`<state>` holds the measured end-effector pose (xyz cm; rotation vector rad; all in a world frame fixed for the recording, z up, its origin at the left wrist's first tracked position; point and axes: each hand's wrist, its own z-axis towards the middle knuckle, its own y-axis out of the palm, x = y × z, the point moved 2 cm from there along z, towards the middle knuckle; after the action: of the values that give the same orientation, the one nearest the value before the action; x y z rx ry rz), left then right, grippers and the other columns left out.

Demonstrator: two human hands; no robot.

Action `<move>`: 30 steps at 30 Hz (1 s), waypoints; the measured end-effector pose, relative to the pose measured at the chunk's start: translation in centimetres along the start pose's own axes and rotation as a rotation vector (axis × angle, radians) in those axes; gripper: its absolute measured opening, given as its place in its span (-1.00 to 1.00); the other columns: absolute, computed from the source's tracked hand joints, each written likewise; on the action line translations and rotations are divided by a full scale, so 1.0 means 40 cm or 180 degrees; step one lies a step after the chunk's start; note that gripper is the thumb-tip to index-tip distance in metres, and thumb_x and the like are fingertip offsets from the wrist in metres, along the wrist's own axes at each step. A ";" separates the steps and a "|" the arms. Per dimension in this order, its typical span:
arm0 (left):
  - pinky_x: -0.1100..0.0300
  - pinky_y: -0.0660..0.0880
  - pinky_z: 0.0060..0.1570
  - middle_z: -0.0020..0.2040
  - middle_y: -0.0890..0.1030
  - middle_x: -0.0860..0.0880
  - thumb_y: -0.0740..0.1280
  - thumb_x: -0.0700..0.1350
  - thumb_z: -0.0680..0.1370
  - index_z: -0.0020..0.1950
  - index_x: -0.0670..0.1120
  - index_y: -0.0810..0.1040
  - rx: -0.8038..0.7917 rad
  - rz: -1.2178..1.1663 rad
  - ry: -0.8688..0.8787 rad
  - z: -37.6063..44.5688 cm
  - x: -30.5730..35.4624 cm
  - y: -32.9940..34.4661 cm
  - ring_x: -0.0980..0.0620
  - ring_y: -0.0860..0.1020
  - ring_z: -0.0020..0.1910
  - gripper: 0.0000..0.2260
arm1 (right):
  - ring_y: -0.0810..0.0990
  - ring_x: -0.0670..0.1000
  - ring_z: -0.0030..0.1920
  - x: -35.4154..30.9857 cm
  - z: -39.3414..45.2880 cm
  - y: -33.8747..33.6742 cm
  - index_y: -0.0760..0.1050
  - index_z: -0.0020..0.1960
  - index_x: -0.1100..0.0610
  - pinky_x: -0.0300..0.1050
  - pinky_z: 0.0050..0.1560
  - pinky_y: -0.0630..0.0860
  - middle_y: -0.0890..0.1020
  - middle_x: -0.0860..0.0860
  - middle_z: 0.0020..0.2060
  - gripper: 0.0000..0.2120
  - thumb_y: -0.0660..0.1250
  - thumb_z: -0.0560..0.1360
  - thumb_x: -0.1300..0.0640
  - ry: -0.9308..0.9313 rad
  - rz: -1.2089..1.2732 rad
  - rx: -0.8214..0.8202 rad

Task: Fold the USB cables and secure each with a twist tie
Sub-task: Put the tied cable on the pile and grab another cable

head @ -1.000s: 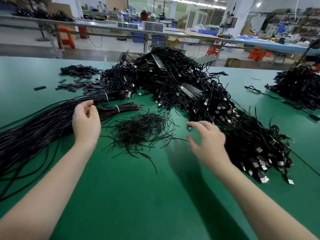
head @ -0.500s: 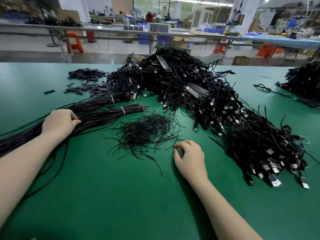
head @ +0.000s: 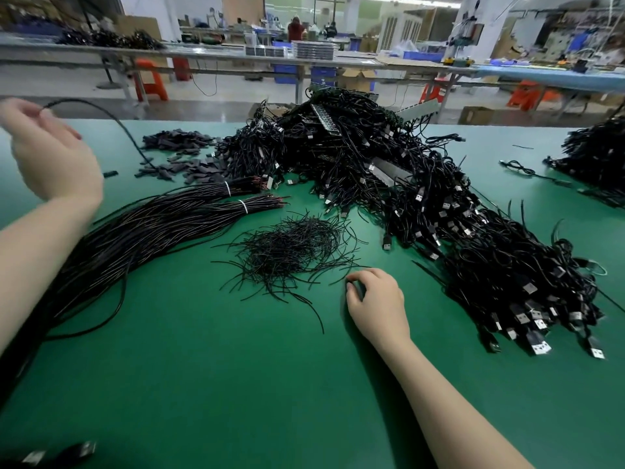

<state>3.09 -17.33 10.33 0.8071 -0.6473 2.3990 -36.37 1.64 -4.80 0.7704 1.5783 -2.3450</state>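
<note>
Left hand (head: 50, 154) has risen from the straight cable bundle (head: 135, 238) since half a second ago and now pinches one thin black cable (head: 111, 120), lifted clear of the green table (head: 236, 384); a single cable appears separated for folding. Right hand (head: 377, 304) remains low, fingers curled at the edge of the twist tie pile (head: 291, 250); whether a tie is held cannot be determined. Ties are short, wiry, matte black; tied cables (head: 439, 214) lie heaped right.
</note>
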 end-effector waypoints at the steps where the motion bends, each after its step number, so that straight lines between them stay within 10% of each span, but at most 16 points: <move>1: -0.04 0.44 0.13 -0.22 0.50 0.25 0.01 0.06 0.58 -0.01 -0.01 0.34 0.0065 0.0067 -0.0190 -0.004 0.003 -0.021 0.29 0.43 -0.21 -0.80 | 0.48 0.00 0.15 0.000 0.000 -0.002 0.61 0.09 0.05 -0.03 0.20 0.39 0.60 -0.07 0.06 -0.81 0.26 0.54 0.12 0.0031 0.0040 -0.0010; 6: 0.13 0.33 -0.28 -0.19 0.51 0.50 0.05 0.08 0.65 0.08 0.40 0.21 -0.0785 0.0031 0.0937 -0.185 0.140 -0.096 0.23 0.47 -0.39 -0.85 | 0.48 -0.16 0.09 -0.073 -0.001 -0.043 0.24 0.49 0.01 -0.19 0.17 0.39 0.25 -0.02 0.46 -0.46 0.31 0.55 0.14 0.0026 0.0804 -0.0111; 10: 0.15 0.35 -0.43 -0.17 0.57 0.39 0.10 0.05 0.63 0.10 0.41 0.21 -0.1458 -0.0287 0.1459 -0.330 0.195 -0.115 0.12 0.49 -0.45 -0.79 | 0.61 -0.03 -0.11 -0.312 -0.008 -0.065 -0.15 0.57 -0.12 -0.08 -0.12 0.55 -0.17 -0.22 0.55 -0.13 0.38 0.51 0.17 -0.1459 0.0854 -0.0275; 13: 0.15 0.42 -0.32 -0.10 0.59 0.35 0.13 0.09 0.61 0.11 0.42 0.23 -0.1668 -0.0668 0.1327 -0.403 0.185 -0.129 0.15 0.55 -0.32 -0.81 | 0.55 0.09 0.19 -0.448 0.007 -0.080 0.17 0.54 0.03 0.06 0.17 0.49 0.32 0.02 0.48 -0.41 0.30 0.58 0.09 -0.1926 0.0581 -0.0741; 16: 0.18 0.41 -0.30 -0.15 0.61 0.15 0.11 0.15 0.61 0.10 0.34 0.27 -0.2002 -0.0509 0.1195 -0.418 0.145 -0.142 0.15 0.54 -0.29 -0.90 | 0.62 -0.01 -0.01 -0.489 0.051 -0.159 0.55 0.26 0.03 -0.07 0.02 0.57 0.65 -0.02 0.10 -0.71 0.17 0.64 0.00 -0.2202 -0.0073 -0.0628; 20: 0.23 0.42 -0.35 -0.37 0.54 0.05 0.12 0.15 0.64 -0.06 0.13 0.43 -0.2875 -0.0065 0.0915 -0.395 0.052 -0.167 0.15 0.52 -0.38 -0.82 | 0.47 -0.28 -0.42 -0.461 0.147 -0.332 0.55 0.24 0.03 -0.47 -0.42 0.39 0.64 -0.06 0.08 -0.73 0.17 0.62 0.19 -0.2200 -0.0265 -0.0605; 26: 0.31 0.34 -0.54 -0.50 0.46 -0.03 0.27 -0.01 0.56 -0.22 0.00 0.57 -0.3909 -0.0083 -0.0196 -0.345 -0.033 -0.228 0.04 0.38 -0.57 -0.81 | 0.39 0.00 -0.46 -0.288 0.297 -0.585 0.49 0.13 0.11 -0.23 -0.47 0.33 0.50 0.00 -0.31 -0.79 0.14 0.58 0.26 -0.1536 -0.1635 0.0790; 30: 0.27 0.19 -0.58 -0.52 0.43 -0.04 0.34 0.01 0.52 -0.19 0.01 0.64 -0.3514 -0.0210 -0.0084 -0.295 -0.069 -0.258 0.09 0.34 -0.57 -0.84 | 0.45 0.07 -0.50 -0.054 0.327 -0.655 0.46 -0.07 0.04 -0.10 -0.47 0.50 0.46 0.02 -0.42 -0.86 0.12 0.53 0.15 -0.0767 -0.2332 0.0737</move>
<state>6.48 -3.66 2.94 0.3416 -1.6721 1.5579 -50.28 0.11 21.01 -0.1113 1.6892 -3.0051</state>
